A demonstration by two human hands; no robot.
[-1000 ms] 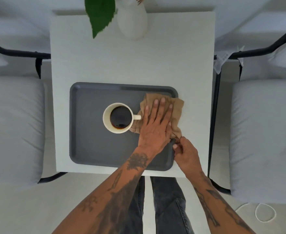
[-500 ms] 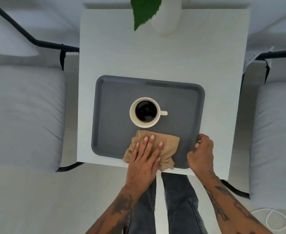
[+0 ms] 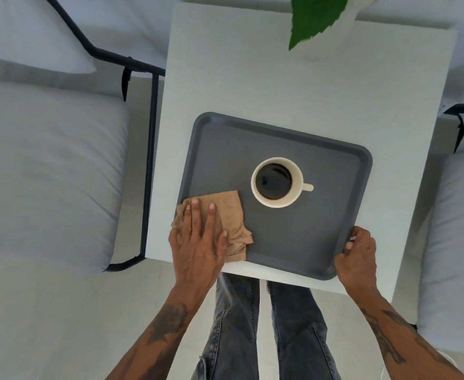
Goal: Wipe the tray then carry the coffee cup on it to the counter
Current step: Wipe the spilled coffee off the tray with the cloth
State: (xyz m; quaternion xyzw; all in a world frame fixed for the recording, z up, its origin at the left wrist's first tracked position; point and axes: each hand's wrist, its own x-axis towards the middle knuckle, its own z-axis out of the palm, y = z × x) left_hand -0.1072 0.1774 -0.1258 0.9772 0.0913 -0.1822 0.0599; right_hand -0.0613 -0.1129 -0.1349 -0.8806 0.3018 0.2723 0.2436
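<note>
The tray (image 3: 302,242) lies on the table (image 3: 280,86) at its near edge, in front of me. The coffee cup (image 3: 277,182) stands on the tray about at its middle, handle to the right. The cloth (image 3: 231,212) lies on the tray's near left corner, left of the cup, under my left hand (image 3: 198,245). My right hand (image 3: 358,256) is at the tray's near right corner. A vase (image 3: 335,37) stands at the table's far edge, and a chair (image 3: 47,174) sits on each side of the table

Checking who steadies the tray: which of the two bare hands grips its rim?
The right hand, curled over the dark grey plastic tray's near right corner. The left hand lies flat on the crumpled tan cloth instead.
</note>
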